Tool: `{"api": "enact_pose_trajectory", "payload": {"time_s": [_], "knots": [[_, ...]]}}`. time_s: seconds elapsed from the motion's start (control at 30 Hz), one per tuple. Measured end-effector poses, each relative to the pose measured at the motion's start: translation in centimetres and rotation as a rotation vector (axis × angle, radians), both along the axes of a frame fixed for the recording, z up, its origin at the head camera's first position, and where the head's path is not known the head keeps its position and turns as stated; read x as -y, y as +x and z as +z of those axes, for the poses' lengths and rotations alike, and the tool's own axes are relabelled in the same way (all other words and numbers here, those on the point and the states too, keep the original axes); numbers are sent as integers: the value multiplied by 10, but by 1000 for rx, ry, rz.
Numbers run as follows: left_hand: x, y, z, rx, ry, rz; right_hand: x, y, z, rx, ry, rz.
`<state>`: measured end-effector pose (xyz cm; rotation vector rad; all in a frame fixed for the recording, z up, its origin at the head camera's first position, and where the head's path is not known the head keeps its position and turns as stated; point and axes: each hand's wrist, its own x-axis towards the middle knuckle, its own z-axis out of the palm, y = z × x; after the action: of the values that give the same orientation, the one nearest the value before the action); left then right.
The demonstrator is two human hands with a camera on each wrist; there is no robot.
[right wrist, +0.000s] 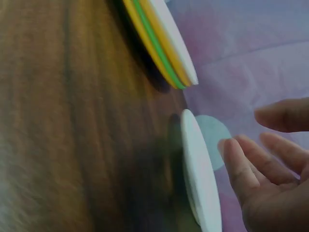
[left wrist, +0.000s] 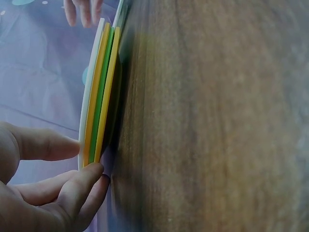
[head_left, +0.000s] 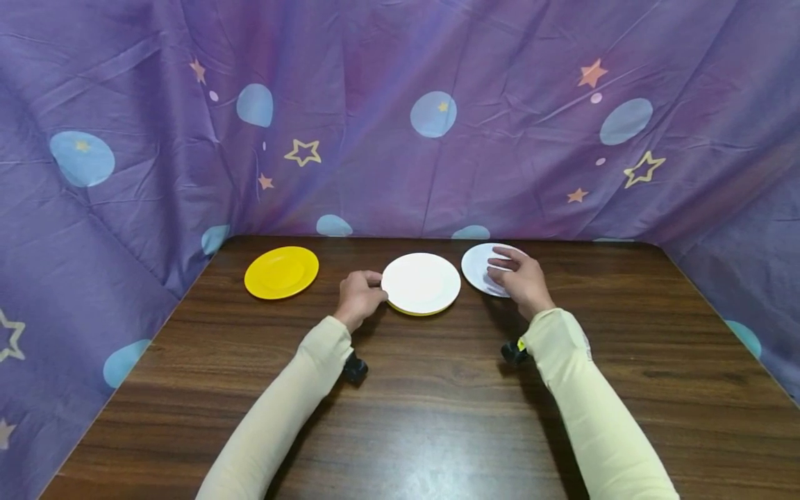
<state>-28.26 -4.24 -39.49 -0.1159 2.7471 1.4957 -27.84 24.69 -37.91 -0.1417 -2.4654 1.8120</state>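
In the middle of the table, my left hand (head_left: 360, 298) pinches the near-left rim of a stack of plates. A white plate (head_left: 421, 281) tops the stack; below it the left wrist view shows yellow, green (left wrist: 102, 92) and yellow rims. The thumb lies at the white rim and fingertips reach the lowest yellow one. To the right, my right hand (head_left: 521, 279) hovers over another white plate (head_left: 478, 267), fingers loosely bent and apart from it in the right wrist view. That hand holds nothing and hides part of this plate in the head view.
A yellow plate (head_left: 281, 272) lies at the far left of the brown wooden table (head_left: 400, 396). Behind the table's back edge hangs a purple curtain (head_left: 375, 187) with stars and blue circles. Dark wrist cameras (head_left: 355, 368) sit under both sleeves.
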Motion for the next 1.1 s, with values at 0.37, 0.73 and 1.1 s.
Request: {"api": "enact_pose_trajectory", "payload": {"time_s": [0.37,0.73,1.1], "knots": [[0,2,0,-4,5,2,12,-1,-14,6,163,94],[0,1,1,6,7,-1,29,1,-18,-11,184,123],[1,0,0,9,6,1,43,0,-22,-4,162,123]]}}
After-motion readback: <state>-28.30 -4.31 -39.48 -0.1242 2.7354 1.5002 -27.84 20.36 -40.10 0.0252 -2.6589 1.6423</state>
